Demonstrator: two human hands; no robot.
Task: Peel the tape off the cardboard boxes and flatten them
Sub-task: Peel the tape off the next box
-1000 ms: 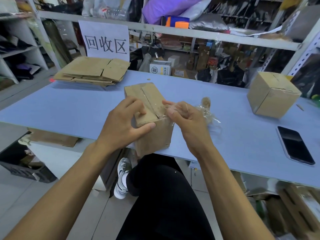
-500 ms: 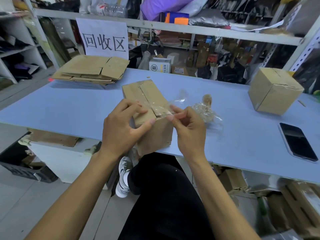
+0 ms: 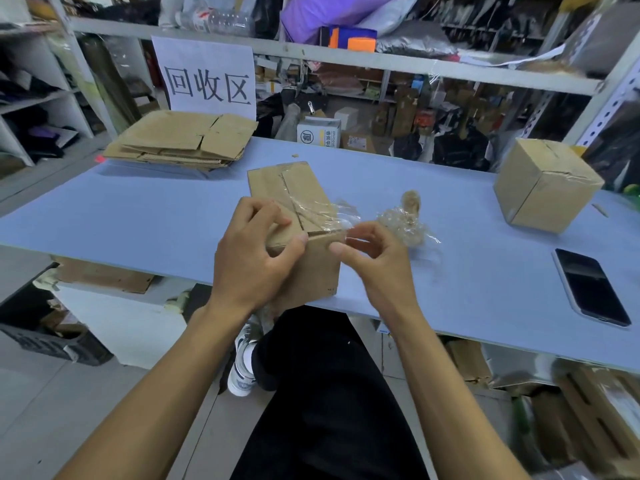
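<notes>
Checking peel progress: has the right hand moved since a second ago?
Yes. The right hand has drawn right, off the box, toward the tape wad.

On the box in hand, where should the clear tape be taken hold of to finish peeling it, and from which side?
Judging by the pose, pinch the lifted loose end of the clear tape at the near right top corner of the box, coming from the right. That end already stands off the cardboard; the left hand braces the other side.
</notes>
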